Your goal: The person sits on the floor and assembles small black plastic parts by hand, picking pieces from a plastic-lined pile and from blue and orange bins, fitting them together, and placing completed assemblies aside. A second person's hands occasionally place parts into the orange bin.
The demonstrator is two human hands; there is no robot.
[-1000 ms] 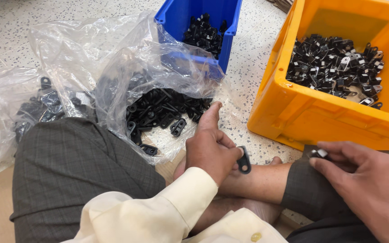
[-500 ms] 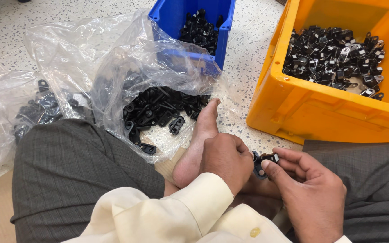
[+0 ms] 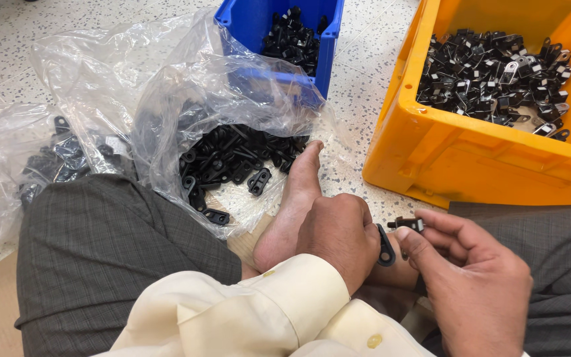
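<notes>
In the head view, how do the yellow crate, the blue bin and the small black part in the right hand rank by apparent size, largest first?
1. yellow crate, though it lies nearer the camera and is cut off by the frame
2. blue bin, partly hidden behind the clear plastic bag
3. small black part, pinched in the right hand
</notes>
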